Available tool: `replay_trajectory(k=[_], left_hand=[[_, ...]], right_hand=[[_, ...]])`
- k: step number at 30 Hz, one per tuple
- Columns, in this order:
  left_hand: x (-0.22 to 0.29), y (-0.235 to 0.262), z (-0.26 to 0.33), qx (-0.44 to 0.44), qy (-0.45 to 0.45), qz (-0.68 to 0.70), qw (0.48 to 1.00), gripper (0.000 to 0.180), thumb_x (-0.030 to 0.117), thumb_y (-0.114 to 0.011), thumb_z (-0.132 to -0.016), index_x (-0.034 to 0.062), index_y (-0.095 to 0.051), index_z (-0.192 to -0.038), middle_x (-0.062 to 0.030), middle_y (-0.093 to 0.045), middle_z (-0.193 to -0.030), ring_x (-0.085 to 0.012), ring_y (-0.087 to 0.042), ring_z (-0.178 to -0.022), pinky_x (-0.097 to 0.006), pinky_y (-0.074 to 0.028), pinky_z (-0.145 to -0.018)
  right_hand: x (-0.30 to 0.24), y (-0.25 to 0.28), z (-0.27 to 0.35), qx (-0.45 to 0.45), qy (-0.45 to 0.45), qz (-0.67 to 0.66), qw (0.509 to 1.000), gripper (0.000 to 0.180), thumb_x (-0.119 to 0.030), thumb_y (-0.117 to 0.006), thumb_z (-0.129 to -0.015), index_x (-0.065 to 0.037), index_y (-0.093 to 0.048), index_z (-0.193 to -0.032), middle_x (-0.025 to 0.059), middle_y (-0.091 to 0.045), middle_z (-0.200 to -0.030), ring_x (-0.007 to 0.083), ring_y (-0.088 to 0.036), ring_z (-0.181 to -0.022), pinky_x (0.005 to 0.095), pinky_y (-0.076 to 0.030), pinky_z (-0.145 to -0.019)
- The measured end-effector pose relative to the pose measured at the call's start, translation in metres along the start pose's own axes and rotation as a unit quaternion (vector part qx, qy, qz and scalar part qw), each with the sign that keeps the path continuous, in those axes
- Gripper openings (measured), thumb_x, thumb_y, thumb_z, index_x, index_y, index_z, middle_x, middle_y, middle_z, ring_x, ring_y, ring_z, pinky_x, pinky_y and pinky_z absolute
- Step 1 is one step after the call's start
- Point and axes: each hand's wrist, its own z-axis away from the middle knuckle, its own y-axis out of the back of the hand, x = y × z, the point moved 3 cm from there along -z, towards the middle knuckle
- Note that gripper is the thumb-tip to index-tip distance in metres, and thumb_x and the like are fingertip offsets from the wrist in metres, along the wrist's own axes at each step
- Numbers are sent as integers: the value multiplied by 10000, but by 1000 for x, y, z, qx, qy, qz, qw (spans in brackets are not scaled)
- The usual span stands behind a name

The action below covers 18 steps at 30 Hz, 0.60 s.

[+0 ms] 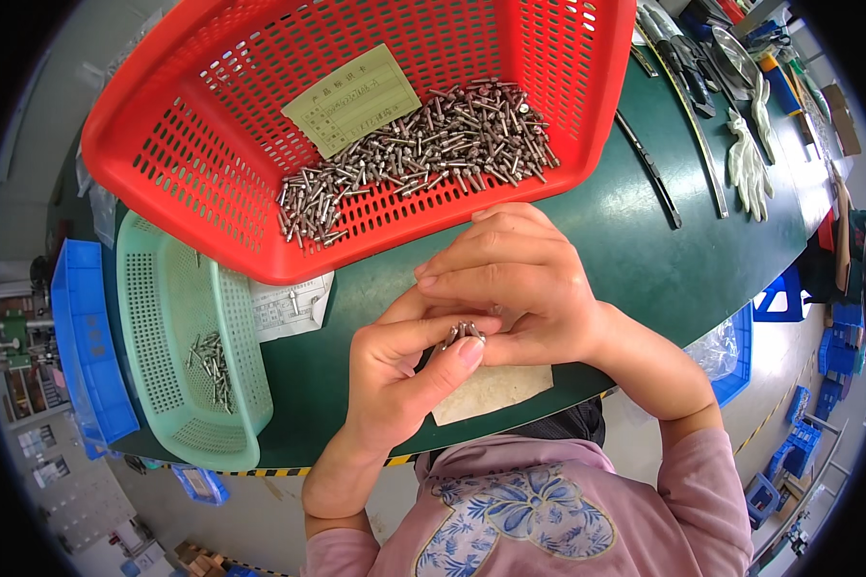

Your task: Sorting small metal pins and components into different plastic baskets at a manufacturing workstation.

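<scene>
A small bunch of metal pins is pinched between the thumb and forefinger of my left hand. My right hand curls over from the right, its thumb and a fingertip against the same pins. Its other fingers bend across in front of the left hand and hide part of the grip. Just beyond the hands stands a large red basket, tilted toward me. Many loose metal pins lie heaped in it, with a yellowish paper card on top of them.
A pale green basket at the left holds several pins, beside a blue bin. A printed sheet lies under the red basket's edge. On the green table are a black strip-like tool and white gloves. Beige paper lies below my hands.
</scene>
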Motion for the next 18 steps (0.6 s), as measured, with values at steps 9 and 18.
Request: replay_trajectory(k=[9,18], left_hand=[[0,1,0,-1,2,4,1000,195,-6,-598,-849,-71,-675,-1016,-141,-590,-1128,-185,-586,-1026,-278,-474,-869],[0,0,-1,-6,-2,8,1000,194,-2,-595,-856,-75,-672,-1018,-149,-583,-1138,-199,-582,-1041,-291,-476,-883]], right_hand=[[0,0,-1,1,-1,0,1000,347,-317,-749,-715,-71,-693,-952,55,-691,-947,202,-649,-808,345,-432,-706],[1,0,0,-1,-2,-1,1000,356,-322,-751,-711,-69,-692,-954,54,-692,-949,204,-648,-810,347,-431,-704]])
